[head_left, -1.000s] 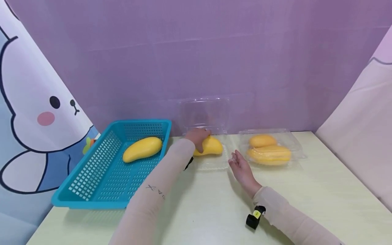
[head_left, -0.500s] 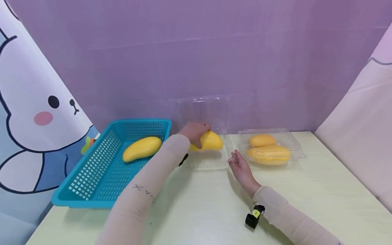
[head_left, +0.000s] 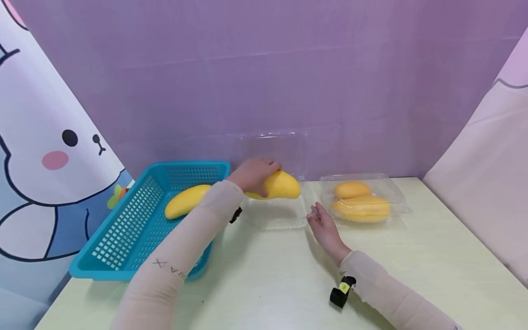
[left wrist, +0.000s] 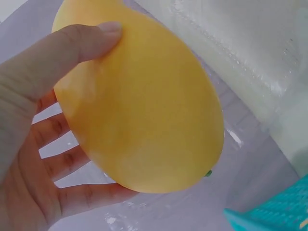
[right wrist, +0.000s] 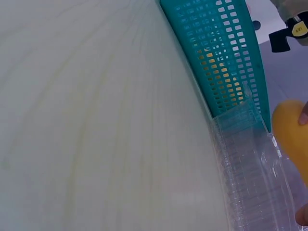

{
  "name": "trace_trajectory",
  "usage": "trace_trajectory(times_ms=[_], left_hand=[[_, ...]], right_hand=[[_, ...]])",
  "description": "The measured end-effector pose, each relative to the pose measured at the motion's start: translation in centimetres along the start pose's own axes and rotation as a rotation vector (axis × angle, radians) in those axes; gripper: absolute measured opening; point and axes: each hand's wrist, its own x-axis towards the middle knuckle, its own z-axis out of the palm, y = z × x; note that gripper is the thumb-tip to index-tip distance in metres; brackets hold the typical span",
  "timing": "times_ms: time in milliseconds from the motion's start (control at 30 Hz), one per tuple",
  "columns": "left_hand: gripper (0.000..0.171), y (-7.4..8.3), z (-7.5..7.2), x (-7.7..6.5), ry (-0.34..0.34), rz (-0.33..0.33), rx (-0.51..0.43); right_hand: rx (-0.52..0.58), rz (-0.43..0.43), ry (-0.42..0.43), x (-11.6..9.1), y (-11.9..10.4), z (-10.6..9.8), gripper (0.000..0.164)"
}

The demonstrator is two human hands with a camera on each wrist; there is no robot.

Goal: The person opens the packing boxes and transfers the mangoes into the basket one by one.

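My left hand (head_left: 253,176) grips a yellow mango (head_left: 283,185), thumb on one side and fingers on the other. In the left wrist view the mango (left wrist: 149,106) fills the middle, with a small green stem nub at its lower end. The mango hangs over a clear plastic clamshell box (head_left: 284,221), whose shadowed base lies below it. The box's lid (head_left: 274,151) stands upright against the purple backdrop. My right hand (head_left: 327,233) rests with loosely bent fingers at the right side of that box and holds nothing. The box (right wrist: 255,178) also shows in the right wrist view.
A teal basket (head_left: 111,275) stands at the left with another mango (head_left: 185,202) in it, partly behind my left arm. To the right sits a second clear box (head_left: 394,195), lid down over two mangoes (head_left: 360,209). Purple cloth (head_left: 264,82) rises behind the table.
My left hand has lifted the mango from the open box's base and drawn it slightly left. My right hand has stayed in place.
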Motion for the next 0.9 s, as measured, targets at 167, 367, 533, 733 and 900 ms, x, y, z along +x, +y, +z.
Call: trace_trajectory(times_ms=[167,367,533,733,900], left_hand=[[0.071,-0.2,-0.7,-1.1,0.004,-0.002,0.011],[0.071,-0.9,-1.3,-2.7,0.027,-0.021,0.009],[0.069,-1.8,-1.4,-3.8,0.063,-0.022,0.001],[0.068,-2.7,-1.7,-5.2,0.081,-0.04,-0.005],[0.068,-3.6,-1.8,-6.4,0.107,-0.048,0.008]], right_hand=[[-0.005,-0.001,0.001,0.1,0.0,0.1,0.058],[-0.023,-0.004,0.006,0.0,-0.1,0.1,0.058],[-0.029,-0.005,0.015,0.1,-0.1,0.1,0.059],[-0.021,-0.017,0.014,0.1,0.1,0.2,0.059],[-0.012,-0.026,0.011,0.1,0.3,0.3,0.058]])
